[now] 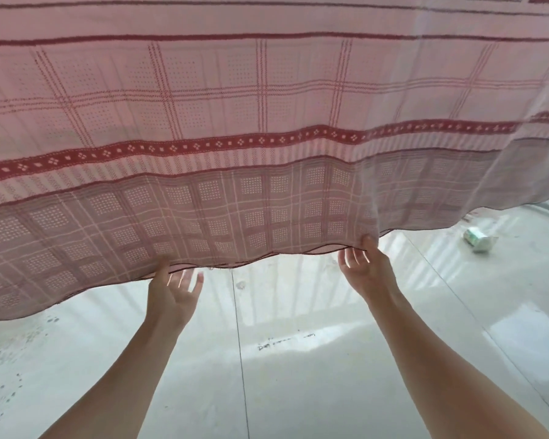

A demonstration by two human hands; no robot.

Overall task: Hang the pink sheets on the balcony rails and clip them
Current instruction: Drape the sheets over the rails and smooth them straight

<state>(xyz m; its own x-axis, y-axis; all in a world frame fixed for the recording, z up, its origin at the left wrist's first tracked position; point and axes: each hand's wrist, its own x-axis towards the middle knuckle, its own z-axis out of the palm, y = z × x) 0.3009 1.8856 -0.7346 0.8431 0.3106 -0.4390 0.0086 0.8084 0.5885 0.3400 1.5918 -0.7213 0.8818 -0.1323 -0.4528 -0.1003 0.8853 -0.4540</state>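
Left hand (175, 291) reaching up, fingers spread, thumb touching lower hem of pink sheet (267, 106). Sheet hanging across upper view, rail not showing. Right hand (366, 267) doing likewise, pinching nothing. Risk: no clips showing, neither hand gripping; gust probably dragging sheet onto floor (298, 375).

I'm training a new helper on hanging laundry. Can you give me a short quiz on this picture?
1. True or false: the left hand and the right hand both reach the lower hem of the pink sheet.
2. What lies on the floor at the right? A) a crumpled green-and-white packet B) a basket C) a shoe
3. Fill in: the sheet's dark red band carries small white ____ shapes.

Key: 1 true; 2 A; 3 diamond.
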